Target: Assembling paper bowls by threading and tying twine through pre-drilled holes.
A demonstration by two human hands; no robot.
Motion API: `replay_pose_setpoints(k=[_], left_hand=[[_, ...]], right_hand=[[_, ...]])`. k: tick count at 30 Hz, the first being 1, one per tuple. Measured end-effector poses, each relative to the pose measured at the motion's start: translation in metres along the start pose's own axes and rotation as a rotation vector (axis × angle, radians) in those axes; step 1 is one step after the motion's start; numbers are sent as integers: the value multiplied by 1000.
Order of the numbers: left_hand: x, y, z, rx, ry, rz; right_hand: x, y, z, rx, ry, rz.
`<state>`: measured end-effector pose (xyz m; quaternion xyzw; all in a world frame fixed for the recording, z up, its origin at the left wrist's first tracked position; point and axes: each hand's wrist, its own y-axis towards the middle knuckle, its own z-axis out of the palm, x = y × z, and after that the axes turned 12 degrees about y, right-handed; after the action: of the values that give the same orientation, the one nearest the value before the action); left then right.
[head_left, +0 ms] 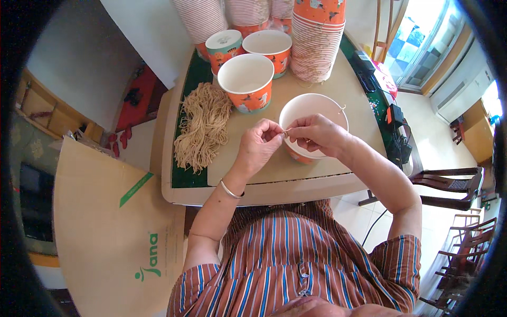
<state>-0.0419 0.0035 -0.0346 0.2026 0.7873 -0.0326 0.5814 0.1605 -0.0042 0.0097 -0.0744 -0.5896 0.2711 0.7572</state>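
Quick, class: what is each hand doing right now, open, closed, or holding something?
Left hand: fingers pinched shut on a thin string.
Right hand: fingers pinched on the same string, over the paper bowl.

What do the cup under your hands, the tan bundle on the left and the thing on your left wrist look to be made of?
Cup: likely coated paper, going by its matte white inside, thin rolled rim and printed orange outside.
Bundle: apparently cotton or similar fibre string, with thin, limp, dull tan strands in a loose hank.
Bangle: probably metal, since it is a thin silvery band with a bright glint.
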Motion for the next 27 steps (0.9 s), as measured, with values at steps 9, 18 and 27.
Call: replay_pose_setpoints(k=[9,18,27], left_hand=[[-2,1,2,-24,47,4],[-5,0,1,-48,106,5],[-9,-1,4,-71,197,40]], right_hand=[[-2,1,6,-44,-78,-99],[2,-6,8,-52,-87,-88],[-5,-2,2,3,-65,-131]])
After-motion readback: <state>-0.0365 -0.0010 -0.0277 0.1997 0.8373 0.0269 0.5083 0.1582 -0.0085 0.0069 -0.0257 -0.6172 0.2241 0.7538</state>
